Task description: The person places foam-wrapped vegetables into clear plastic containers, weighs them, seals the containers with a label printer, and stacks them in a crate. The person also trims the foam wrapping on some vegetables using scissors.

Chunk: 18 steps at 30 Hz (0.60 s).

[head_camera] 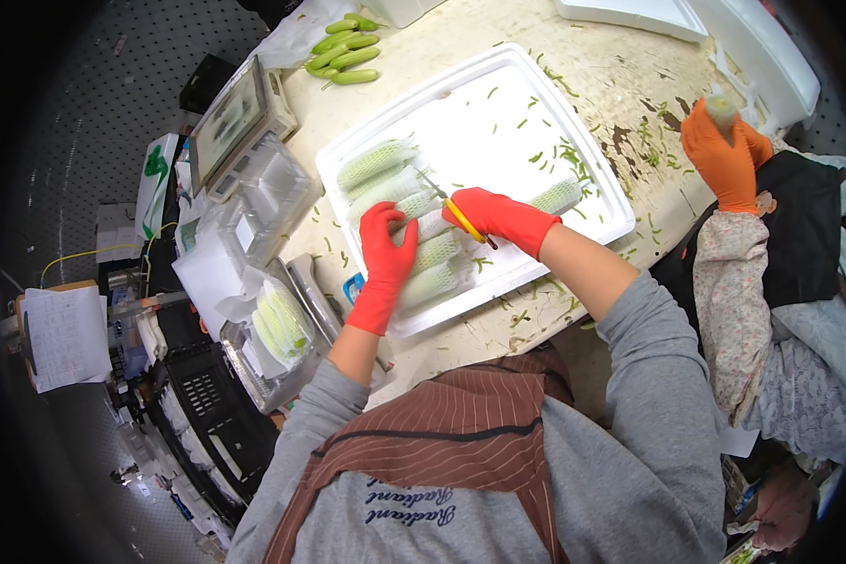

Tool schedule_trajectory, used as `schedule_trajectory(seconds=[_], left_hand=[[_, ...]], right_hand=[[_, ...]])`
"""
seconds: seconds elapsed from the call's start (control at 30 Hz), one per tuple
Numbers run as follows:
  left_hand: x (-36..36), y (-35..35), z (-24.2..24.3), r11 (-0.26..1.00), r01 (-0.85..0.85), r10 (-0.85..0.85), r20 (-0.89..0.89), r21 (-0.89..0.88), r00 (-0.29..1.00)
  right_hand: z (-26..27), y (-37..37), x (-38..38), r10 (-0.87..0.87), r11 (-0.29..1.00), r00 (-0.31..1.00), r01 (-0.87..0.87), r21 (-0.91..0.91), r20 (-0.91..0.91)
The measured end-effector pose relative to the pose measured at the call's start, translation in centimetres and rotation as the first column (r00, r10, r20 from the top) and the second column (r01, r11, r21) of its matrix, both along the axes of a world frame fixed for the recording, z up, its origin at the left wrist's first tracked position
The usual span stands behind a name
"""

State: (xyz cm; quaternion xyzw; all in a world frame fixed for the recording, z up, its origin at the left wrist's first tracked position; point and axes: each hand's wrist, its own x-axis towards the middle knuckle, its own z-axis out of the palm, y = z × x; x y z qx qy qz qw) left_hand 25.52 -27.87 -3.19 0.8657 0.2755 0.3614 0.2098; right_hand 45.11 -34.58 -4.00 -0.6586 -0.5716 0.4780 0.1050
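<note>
My right hand (500,215), in a red rubber glove, grips yellow-handled scissors (463,220), their thin blades pointing up-left over the row. Several pale green cucumbers (430,254) in white foam net sleeves lie side by side along the left of a white foam tray (409,326). My left hand (388,247), also red-gloved, curls its fingers and thumb around the left end of one sleeved cucumber near the row's middle. Partly behind my right forearm, another sleeved cucumber (557,196) rests in the tray. Green trimmings (569,156) are scattered at the tray's right side.
Bare cucumbers (345,53) lie at the table's far left. A scale (233,127), clear plastic trays (268,183) and a pack of sleeved cucumbers (280,321) stand left. At right, a co-worker's orange-gloved hands (722,155) hold a sleeved item near a white foam box (775,56).
</note>
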Motion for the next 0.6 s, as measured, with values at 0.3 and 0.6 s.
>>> schedule_trajectory(seconds=[0.3, 0.6], left_hand=[[0.0, 2.6, -0.4, 0.949, -0.065, 0.053, -0.046, -0.308, 0.998], [0.2, 2.2, -0.3, 0.975, -0.084, 0.079, -0.033, -0.205, 0.996]], right_hand=[[3.2, 0.1, 0.7, -0.198, 0.96, 0.971, 0.165, -0.225, -0.132], [0.8, 1.0, -0.2, -0.056, 0.985, 0.998, 0.049, -0.167, -0.038]])
